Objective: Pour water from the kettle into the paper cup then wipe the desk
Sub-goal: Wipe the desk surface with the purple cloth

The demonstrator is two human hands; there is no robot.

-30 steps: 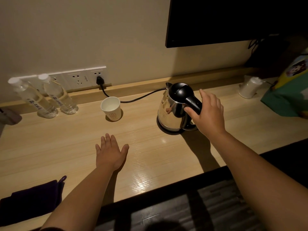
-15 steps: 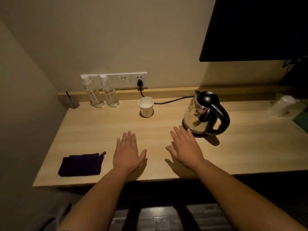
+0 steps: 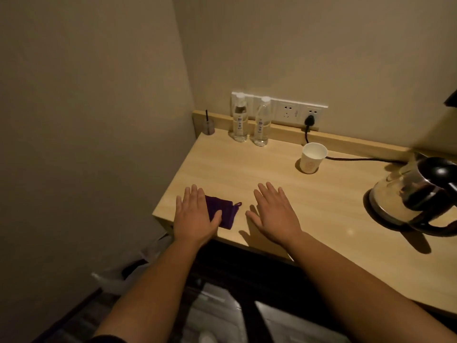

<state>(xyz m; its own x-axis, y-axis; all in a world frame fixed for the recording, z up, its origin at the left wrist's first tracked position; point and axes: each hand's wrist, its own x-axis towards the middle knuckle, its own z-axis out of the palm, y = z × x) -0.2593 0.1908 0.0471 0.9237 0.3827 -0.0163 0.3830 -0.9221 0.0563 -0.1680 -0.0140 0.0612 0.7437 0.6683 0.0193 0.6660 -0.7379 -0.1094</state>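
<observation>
A steel kettle (image 3: 405, 201) with a black lid and handle stands on its base at the right edge of the wooden desk (image 3: 259, 167). A white paper cup (image 3: 312, 157) stands upright near the back ledge. A folded dark purple cloth (image 3: 222, 213) lies near the desk's front left corner. My left hand (image 3: 195, 215) lies flat, fingers spread, over the cloth's left part. My right hand (image 3: 274, 212) hovers flat and open just right of the cloth, holding nothing.
Two clear water bottles (image 3: 249, 120) stand at the back by a white socket strip (image 3: 291, 112). A black cord (image 3: 353, 159) runs from the plug behind the cup to the kettle. A small glass with a stick (image 3: 208, 126) sits in the back left corner. A wall closes the left side.
My right hand left the kettle handle and came to the desk front. The view swung left, and my left hand moved onto the purple cloth.
</observation>
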